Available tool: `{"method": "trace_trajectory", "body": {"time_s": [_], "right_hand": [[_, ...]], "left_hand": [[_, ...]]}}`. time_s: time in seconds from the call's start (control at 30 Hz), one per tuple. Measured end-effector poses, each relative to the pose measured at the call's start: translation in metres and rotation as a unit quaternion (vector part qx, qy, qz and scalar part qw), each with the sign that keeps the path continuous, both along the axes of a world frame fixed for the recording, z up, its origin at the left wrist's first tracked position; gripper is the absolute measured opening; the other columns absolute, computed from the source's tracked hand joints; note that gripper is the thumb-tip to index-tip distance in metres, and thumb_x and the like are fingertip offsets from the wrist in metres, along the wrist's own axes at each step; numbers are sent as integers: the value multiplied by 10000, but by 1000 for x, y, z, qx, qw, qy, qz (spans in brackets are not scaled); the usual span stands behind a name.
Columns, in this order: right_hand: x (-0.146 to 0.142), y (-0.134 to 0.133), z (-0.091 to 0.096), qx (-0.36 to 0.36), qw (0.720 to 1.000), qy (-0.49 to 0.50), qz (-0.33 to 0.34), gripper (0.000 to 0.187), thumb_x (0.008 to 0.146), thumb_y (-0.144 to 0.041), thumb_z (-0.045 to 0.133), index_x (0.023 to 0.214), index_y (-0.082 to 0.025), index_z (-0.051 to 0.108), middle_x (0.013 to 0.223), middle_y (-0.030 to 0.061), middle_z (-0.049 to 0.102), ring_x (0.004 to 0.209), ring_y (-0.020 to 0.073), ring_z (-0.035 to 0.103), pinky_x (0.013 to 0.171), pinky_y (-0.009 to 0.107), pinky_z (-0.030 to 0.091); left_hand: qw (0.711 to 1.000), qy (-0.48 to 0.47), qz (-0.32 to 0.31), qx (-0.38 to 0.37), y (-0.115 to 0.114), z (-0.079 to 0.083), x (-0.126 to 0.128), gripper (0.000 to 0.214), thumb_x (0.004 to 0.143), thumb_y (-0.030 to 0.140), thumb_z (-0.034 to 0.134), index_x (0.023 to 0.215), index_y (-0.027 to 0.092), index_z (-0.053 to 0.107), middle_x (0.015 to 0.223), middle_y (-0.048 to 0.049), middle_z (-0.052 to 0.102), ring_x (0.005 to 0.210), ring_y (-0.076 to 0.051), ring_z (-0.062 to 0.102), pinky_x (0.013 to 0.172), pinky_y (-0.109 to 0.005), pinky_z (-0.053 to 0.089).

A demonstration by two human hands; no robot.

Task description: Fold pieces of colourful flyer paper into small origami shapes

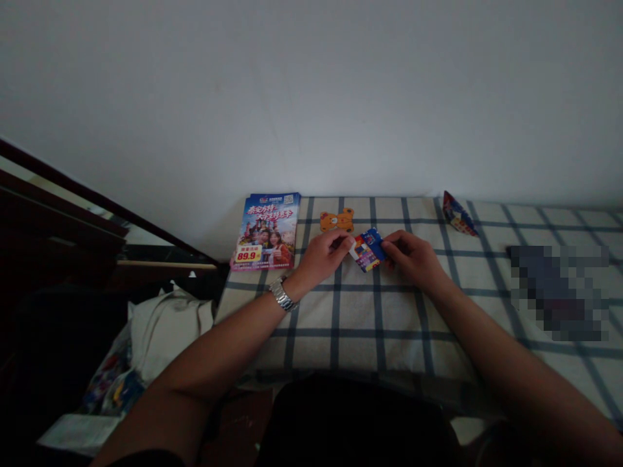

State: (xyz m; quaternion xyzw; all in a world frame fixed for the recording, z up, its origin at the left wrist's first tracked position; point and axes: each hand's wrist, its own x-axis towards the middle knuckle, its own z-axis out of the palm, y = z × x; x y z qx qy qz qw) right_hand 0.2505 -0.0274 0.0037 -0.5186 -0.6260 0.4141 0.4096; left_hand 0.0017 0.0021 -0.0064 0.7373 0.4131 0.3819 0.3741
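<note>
Both my hands meet over a checked tablecloth (360,318). Between them is a small folded piece of colourful printed paper (368,250). My left hand (324,256), with a metal watch (283,294) on its wrist, pinches the paper's left edge. My right hand (411,257) grips the paper's right side with curled fingers. The paper sits just above or on the cloth; I cannot tell which.
A stack of colourful flyers (267,230) lies at the table's far left corner. An orange bear-shaped item (337,220) rests behind my hands. A folded paper shape (457,214) stands at the far right. A pixelated dark patch (559,292) is on the right. Cloth and bags (165,327) lie left of the table.
</note>
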Motion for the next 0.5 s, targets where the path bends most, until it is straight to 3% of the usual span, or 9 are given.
{"method": "trace_trajectory", "body": {"time_s": [0.17,0.5], "right_hand": [[3,2,-3,0,1000,8,-7,443,929,-695,711,927,-253,684,675,7,701,572,193,644,553,331,542],[1,2,0,1,1000,5,-16,474,917,-720,710,923,-246,681,662,10,690,567,192,638,545,331,533]], "left_hand": [[1000,-1,-1,4,1,1,-1,477,1087,600,514,882,198,669,725,-14,653,637,-149,573,595,-282,427],[999,21,10,35,3,2,-1,475,1099,591,493,868,200,633,737,-4,618,656,-156,532,609,-303,364]]}}
